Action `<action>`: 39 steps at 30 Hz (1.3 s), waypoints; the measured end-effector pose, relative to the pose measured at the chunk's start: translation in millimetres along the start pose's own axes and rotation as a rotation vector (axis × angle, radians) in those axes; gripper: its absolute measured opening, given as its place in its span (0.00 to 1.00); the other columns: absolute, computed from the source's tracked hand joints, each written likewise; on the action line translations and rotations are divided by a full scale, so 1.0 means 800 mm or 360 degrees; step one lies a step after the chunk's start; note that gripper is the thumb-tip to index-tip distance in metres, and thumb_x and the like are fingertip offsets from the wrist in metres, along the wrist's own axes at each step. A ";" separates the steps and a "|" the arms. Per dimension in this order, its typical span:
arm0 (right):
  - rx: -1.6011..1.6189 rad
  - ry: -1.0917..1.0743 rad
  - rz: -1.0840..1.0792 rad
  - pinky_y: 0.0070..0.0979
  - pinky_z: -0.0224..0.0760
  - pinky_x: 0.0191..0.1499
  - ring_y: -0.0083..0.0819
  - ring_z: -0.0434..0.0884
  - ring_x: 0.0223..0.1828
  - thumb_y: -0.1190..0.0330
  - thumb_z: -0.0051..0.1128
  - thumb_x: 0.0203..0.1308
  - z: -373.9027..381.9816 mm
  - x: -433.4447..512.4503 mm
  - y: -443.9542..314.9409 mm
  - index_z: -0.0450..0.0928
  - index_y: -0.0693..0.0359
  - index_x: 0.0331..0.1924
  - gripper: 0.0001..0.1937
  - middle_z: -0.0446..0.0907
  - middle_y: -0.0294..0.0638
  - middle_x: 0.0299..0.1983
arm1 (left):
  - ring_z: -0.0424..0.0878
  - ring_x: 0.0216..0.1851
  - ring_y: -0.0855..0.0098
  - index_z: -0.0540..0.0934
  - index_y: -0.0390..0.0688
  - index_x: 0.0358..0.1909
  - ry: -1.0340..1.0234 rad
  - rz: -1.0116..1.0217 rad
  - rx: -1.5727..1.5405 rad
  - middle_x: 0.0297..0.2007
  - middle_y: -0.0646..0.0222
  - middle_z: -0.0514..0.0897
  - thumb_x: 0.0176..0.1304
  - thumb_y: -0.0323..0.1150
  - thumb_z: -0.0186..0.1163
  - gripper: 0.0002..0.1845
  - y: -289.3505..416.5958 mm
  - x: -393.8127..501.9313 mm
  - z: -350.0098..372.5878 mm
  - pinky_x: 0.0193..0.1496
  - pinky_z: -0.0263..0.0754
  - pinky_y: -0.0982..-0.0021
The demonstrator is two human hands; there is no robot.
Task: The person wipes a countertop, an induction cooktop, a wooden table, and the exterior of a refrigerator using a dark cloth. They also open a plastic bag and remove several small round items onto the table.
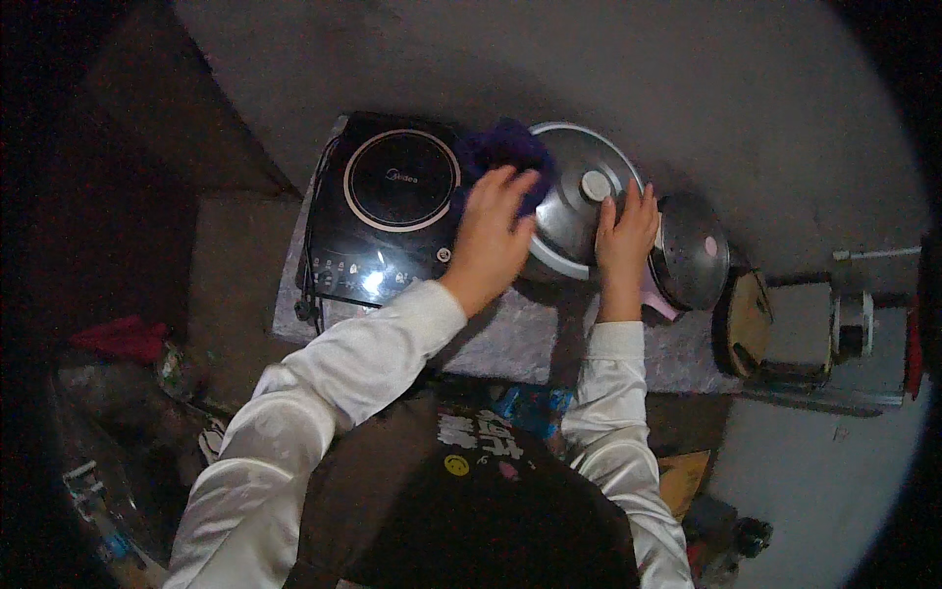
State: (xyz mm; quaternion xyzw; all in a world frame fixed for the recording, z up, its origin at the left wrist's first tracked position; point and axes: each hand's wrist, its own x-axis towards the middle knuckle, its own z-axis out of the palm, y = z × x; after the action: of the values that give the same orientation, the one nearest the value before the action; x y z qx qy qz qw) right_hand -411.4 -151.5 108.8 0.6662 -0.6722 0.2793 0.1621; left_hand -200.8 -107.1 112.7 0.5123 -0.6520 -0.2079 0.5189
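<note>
My left hand is over the right edge of a black Midea induction cooktop, against a dark purple cloth; its fingers are slightly blurred, and whether they grip the cloth is not plain. Right of the cloth stands a round pot with a metal lid, which has a pale rim and a light round knob. My right hand rests at the lid's right side, fingers spread, near the knob. Beside it a smaller pan with a dark lid has a pink handle.
A grey patterned cover lies beneath the cookware. At the right edge stand a round wooden board and a box-like container. The cooktop's cord runs down its left side. A wall rises behind, and a red cloth lies at far left.
</note>
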 end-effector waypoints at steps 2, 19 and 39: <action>0.0032 -0.0040 0.0055 0.50 0.53 0.69 0.57 0.62 0.68 0.55 0.50 0.67 0.025 -0.002 0.006 0.70 0.61 0.64 0.26 0.65 0.57 0.67 | 0.61 0.68 0.48 0.73 0.49 0.62 -0.0241 0.0216 0.0376 0.64 0.57 0.69 0.58 0.37 0.64 0.28 -0.011 0.006 0.027 0.70 0.53 0.45; -0.0124 -0.0290 0.0158 0.51 0.46 0.72 0.54 0.57 0.72 0.52 0.50 0.64 0.014 -0.010 -0.002 0.69 0.53 0.66 0.28 0.61 0.51 0.71 | 0.67 0.65 0.45 0.66 0.25 0.63 -0.0184 -0.0884 -0.0474 0.62 0.37 0.70 0.70 0.53 0.49 0.38 -0.081 0.092 0.035 0.69 0.59 0.58; 0.0043 -0.0315 -0.0066 0.49 0.47 0.72 0.57 0.58 0.71 0.53 0.51 0.66 0.002 -0.008 0.041 0.69 0.54 0.66 0.27 0.61 0.55 0.70 | 0.63 0.69 0.50 0.62 0.29 0.68 -0.0192 -0.1457 -0.0812 0.66 0.41 0.66 0.74 0.53 0.43 0.36 -0.066 0.003 0.073 0.70 0.57 0.60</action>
State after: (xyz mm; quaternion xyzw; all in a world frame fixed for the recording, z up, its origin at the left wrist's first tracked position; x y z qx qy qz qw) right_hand -442.7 -148.5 98.2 0.7065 -0.6671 0.2178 0.0918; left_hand -228.8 -145.1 49.0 0.5891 -0.3188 -0.5946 0.4447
